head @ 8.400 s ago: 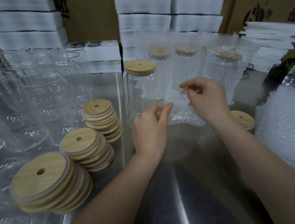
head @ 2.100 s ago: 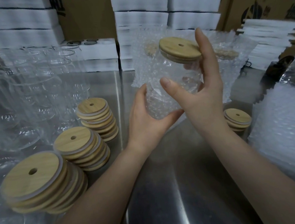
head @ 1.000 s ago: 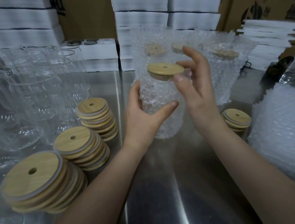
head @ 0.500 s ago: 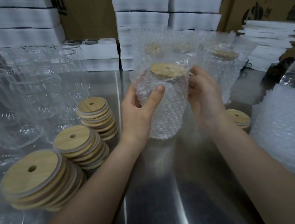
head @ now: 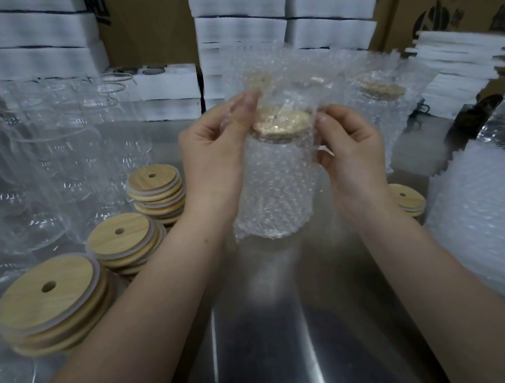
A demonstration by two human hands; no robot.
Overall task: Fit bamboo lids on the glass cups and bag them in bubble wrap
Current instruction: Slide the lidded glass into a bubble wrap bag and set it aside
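In the head view, the lidded glass cup [head: 277, 183] is held upright between the two hands, its long axis vertical, already sheathed in the bubble-wrap bag [head: 273, 165]. The bag's open mouth is pinched just above the bamboo lid [head: 282, 122] by the left hand [head: 212, 155] and the right hand [head: 350, 150], at about equal nearness, so closing the loose top over the lid is judged the next move.

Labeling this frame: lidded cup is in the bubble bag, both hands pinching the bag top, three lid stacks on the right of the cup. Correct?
Not quite. The head view shows the three lid stacks left of the cup; the rest holds.
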